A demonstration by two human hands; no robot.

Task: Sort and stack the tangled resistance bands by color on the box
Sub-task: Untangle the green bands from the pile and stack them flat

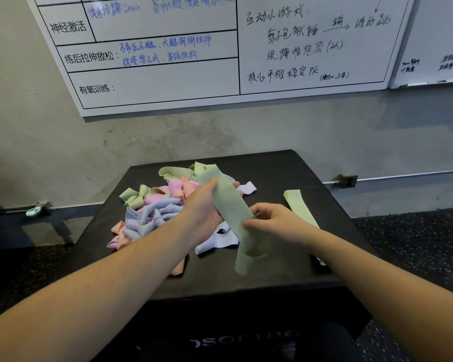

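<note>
Two bare hands meet over a black box (285, 257) in the head view, both gripping one pale green band (230, 205). The left hand (202, 207) is closed around the band's upper part, thumb on top, while the right hand (270, 218) pinches its right edge lower down; the band's free end hangs toward the box's near edge.

Behind and left of the hands lies the tangled pile (152, 207) of green, pink, lavender, peach and white bands, spread across the left and middle of the box top. A peach strip reaches toward the near edge, and the pile's left fringe lies close to the left edge.

On the right side a flat green stack (298, 205) lies lengthwise, apart from the pile, partly hidden by the right forearm. Bare black surface shows between the stack and the pile, along the far edge, at the far right corner and along the near edge.

Beyond the box stands a grey wall with a whiteboard (168, 74).
</note>
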